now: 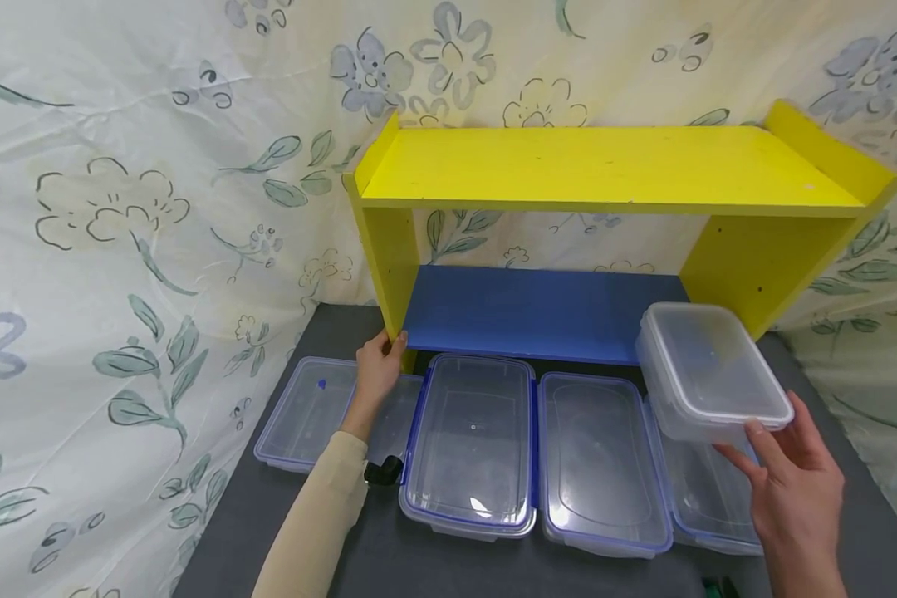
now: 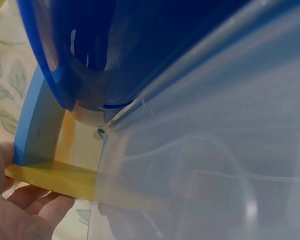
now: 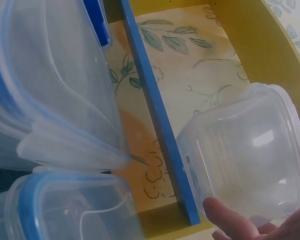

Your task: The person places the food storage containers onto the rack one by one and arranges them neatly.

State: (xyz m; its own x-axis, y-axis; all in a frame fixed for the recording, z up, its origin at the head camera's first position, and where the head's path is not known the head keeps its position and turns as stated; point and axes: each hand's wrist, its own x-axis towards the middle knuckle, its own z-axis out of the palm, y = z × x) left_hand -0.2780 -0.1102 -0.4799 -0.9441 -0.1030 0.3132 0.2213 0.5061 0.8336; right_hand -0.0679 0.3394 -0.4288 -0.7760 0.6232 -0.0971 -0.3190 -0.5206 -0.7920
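A yellow shelf unit [image 1: 613,166] with a blue lower board [image 1: 531,311] stands against a flowered curtain. My left hand [image 1: 377,370] grips the bottom of its left yellow upright [image 1: 389,266]; the left wrist view shows my fingers [image 2: 20,210] on that yellow edge. My right hand [image 1: 788,473] holds a small clear lidded container [image 1: 706,370] by its near edge, raised above the row of boxes at the right, in front of the blue board. In the right wrist view the container [image 3: 245,155] hangs beside the blue board [image 3: 155,115].
Several clear flat containers with blue-rimmed lids [image 1: 473,444] lie side by side on the dark grey tabletop [image 1: 306,531] in front of the shelf. The flowered curtain [image 1: 120,208] closes in the left, back and right.
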